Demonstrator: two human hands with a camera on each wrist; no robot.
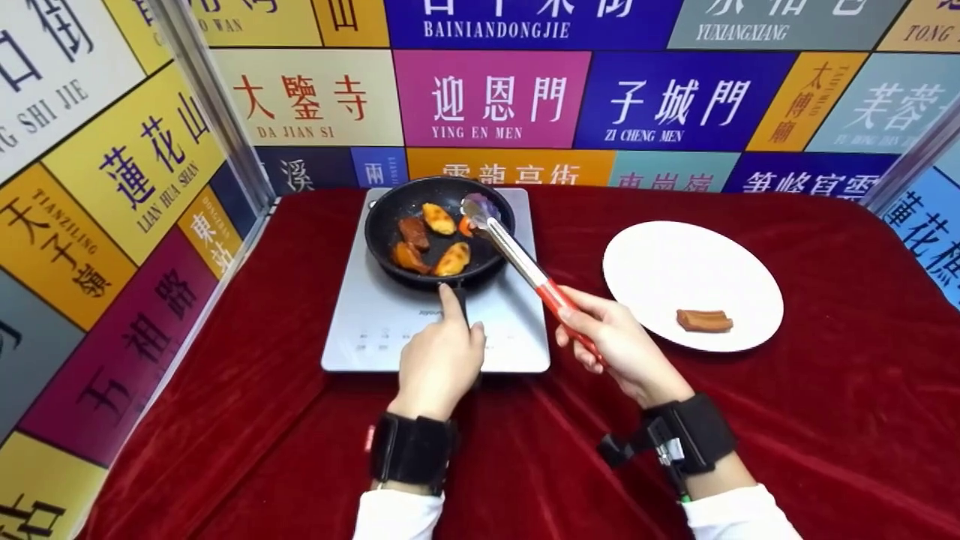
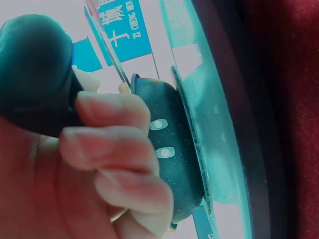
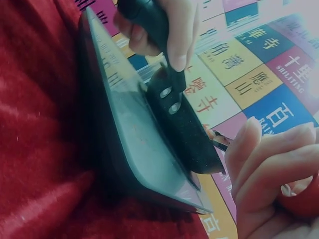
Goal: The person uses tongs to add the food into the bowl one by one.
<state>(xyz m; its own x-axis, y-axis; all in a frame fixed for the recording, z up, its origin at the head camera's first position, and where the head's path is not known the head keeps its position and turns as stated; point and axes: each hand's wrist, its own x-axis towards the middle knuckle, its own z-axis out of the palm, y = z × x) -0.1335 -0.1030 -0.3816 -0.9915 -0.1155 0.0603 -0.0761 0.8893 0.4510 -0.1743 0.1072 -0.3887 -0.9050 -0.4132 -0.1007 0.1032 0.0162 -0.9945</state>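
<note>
My left hand (image 1: 441,367) grips the black handle (image 2: 37,69) of a frying pan (image 1: 386,214), index finger stretched along it towards the rim. In the left wrist view the other fingers curl round the handle. Tongs (image 1: 521,259) with red grips are held in my right hand (image 1: 619,337), thumb on top. Their metal tips reach into the back right of the pan, at a purplish piece (image 1: 486,204) and an orange bit (image 1: 465,226). Also in the pan lie yellow browned pieces (image 1: 453,259), a brown chunk (image 1: 413,232) and an orange-brown piece (image 1: 409,257).
The pan stands on a silver cooktop (image 1: 517,341) with a flat panel in front. To the right, a white oval plate (image 1: 675,262) carries one brown food piece (image 1: 703,321). Red cloth (image 1: 262,315) covers the table; a printed wall (image 1: 487,97) rises behind.
</note>
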